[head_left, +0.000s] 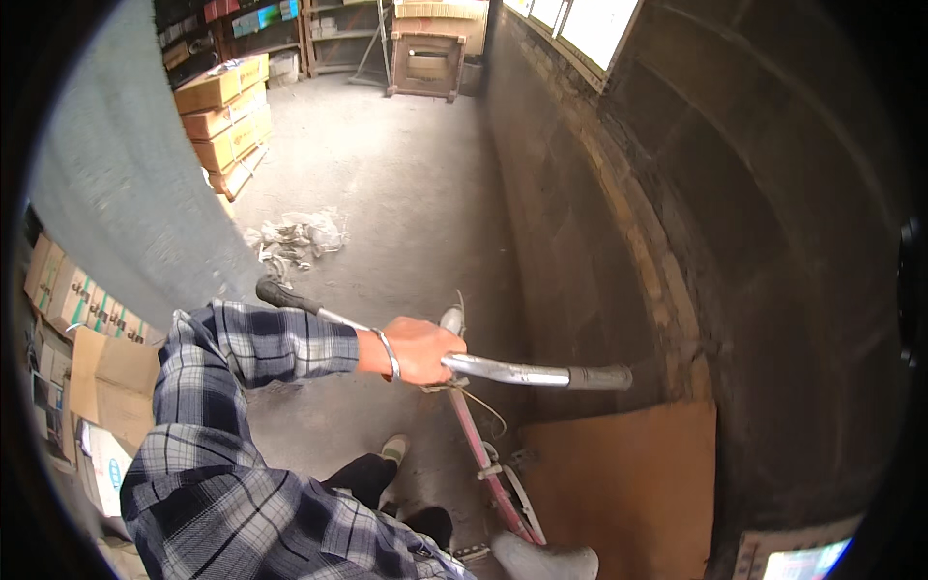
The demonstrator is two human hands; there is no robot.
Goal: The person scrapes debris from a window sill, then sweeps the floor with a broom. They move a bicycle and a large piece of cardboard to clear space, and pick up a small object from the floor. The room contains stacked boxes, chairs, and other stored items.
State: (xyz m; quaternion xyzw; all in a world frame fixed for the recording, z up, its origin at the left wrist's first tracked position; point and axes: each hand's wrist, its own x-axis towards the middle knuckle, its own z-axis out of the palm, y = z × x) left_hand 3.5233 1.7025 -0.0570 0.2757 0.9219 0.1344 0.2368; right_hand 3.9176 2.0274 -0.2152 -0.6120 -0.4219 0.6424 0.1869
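My left hand [417, 350], in a plaid sleeve with a metal bracelet at the wrist, is closed around the middle of a bicycle's metal handlebar [511, 370]. One dark grip [286, 296] sticks out beyond my forearm, and a worn grey grip [600, 377] ends the bar at the right. Below the hand runs the red-pink frame tube [475, 442] with thin cables, down to a grey saddle [547, 558] at the bottom edge. My foot in a light shoe [394, 448] stands on the floor left of the bicycle. My right hand is out of view.
A dark wall [573, 239] runs along the right, with a brown board [623, 486] against its base. Crumpled plastic [301, 235] lies on the floor ahead. Stacked cartons [232, 119] stand further back left. Open cardboard boxes [116, 377] are at the left, beside a grey-blue wall [138, 167].
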